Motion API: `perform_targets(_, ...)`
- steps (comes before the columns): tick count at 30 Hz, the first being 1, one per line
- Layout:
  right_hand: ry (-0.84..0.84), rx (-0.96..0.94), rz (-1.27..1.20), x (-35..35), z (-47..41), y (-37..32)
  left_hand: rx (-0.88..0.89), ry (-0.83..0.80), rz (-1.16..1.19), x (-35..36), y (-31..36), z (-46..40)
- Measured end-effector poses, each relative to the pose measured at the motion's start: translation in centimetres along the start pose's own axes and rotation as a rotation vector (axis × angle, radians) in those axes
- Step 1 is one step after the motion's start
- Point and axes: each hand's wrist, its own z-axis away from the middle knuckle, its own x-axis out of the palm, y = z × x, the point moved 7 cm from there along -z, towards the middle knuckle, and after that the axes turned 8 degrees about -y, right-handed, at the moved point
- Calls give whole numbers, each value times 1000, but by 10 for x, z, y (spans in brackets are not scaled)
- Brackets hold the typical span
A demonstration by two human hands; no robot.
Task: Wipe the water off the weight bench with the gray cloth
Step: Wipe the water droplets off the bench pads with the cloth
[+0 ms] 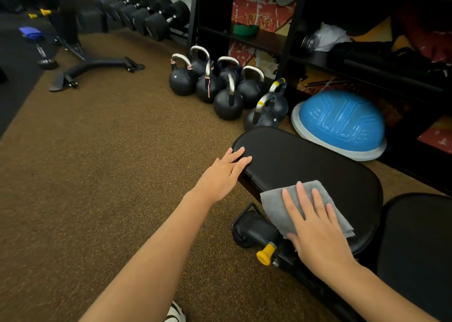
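Observation:
The black padded weight bench (305,165) runs from the middle of the view toward the lower right. A folded gray cloth (276,206) lies on the near left edge of its seat pad. My right hand (315,226) presses flat on the cloth, fingers spread. My left hand (225,172) rests open on the bench's far left edge, fingertips on the pad, holding nothing. I cannot make out water on the dark pad.
Several black kettlebells (227,89) stand on the brown floor beyond the bench. A blue half-dome balance trainer (342,123) sits to their right below black shelving (288,28). A dumbbell rack (146,13) is at the far back. A yellow adjustment knob (265,254) sticks out under the bench.

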Motion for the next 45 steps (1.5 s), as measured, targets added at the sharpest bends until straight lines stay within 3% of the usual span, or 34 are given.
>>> perform_targets(13,77,64,33,-9,-63,-52,4,-14,108,-20,-4,-27)
perform_targets(22,-6,-102,63,-15,-86,-75,-15,-58,226,-30,-6,-40)
perform_targets(27,103,-118,50,-9,-75,-77,-11,-46,242,-27,-8,-44)
perform_targets(31,60,-157,176,-7,-87,-91,14,-35,245,-24,-12,-46)
perform_targets(37,50,-187,176,-8,-81,-87,3,-35,290,-19,-17,-44)
perform_targets(45,175,-148,115,-3,-48,-54,-7,-42,269,-15,-17,-39)
